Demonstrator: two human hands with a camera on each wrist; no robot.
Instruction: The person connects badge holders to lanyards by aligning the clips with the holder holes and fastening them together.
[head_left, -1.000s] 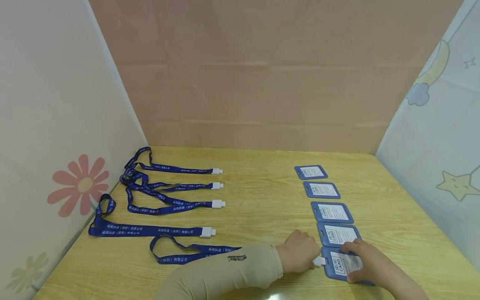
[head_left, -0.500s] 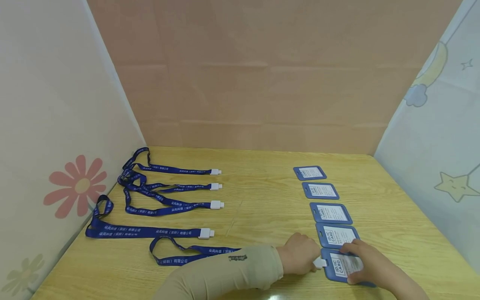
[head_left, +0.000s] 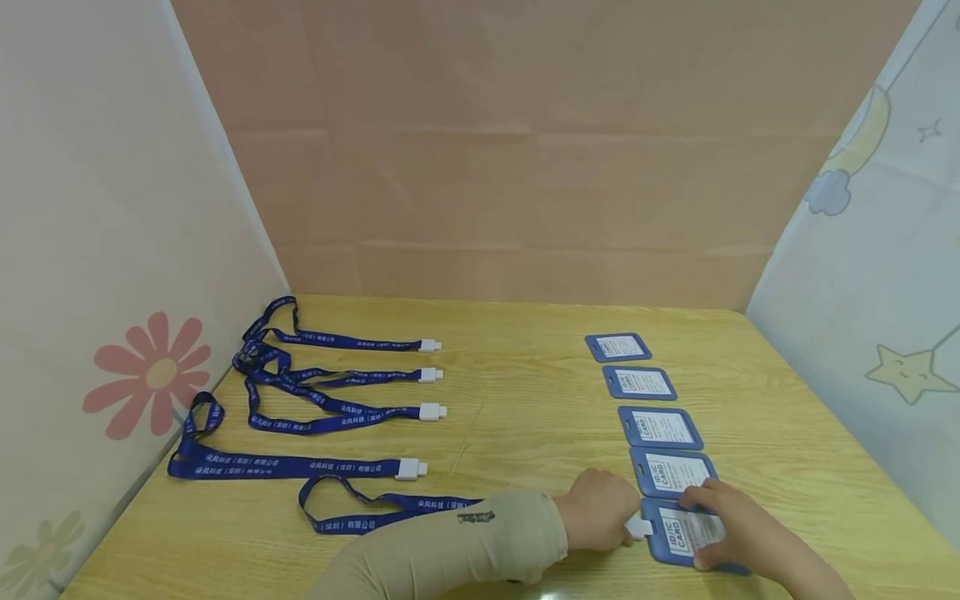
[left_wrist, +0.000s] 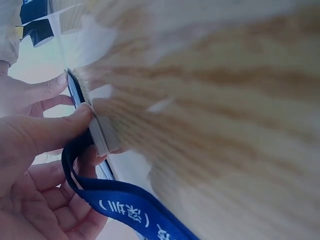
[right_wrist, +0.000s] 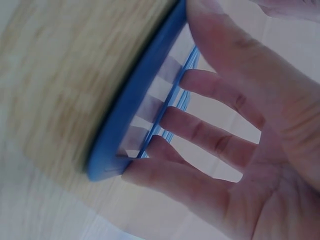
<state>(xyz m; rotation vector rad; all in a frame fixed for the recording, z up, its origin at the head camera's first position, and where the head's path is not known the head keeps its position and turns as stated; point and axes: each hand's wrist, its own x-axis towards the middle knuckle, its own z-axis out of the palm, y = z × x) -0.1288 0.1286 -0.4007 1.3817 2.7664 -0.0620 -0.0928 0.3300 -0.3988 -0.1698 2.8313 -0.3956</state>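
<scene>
In the head view my left hand (head_left: pixel 600 510) pinches the white clip (head_left: pixel 639 527) of the nearest blue lanyard (head_left: pixel 352 523) between thumb and fingers. The clip meets the slotted end of the nearest blue badge holder (head_left: pixel 660 533); whether it is hooked through the slot I cannot tell. My right hand (head_left: pixel 738 529) grips that holder across its long edges, thumb on the near side. The left wrist view shows the lanyard strap (left_wrist: pixel 125 192) looping down from the pinched clip. In the right wrist view, the holder (right_wrist: pixel 130 105) is tilted in the frame, with thumb and fingertips along its edges.
Several more blue badge holders (head_left: pixel 667 473) with white ID cards run in a column behind the held one. On the left, several blue lanyards (head_left: pixel 285 465) lie with white clips pointing right. Walls enclose the wooden table (head_left: pixel 517 400) at left, back and right.
Both hands keep the same hold on the clip and the badge holder. The head view has shifted slightly, so the lanyards and holders appear a little lower and further left.
</scene>
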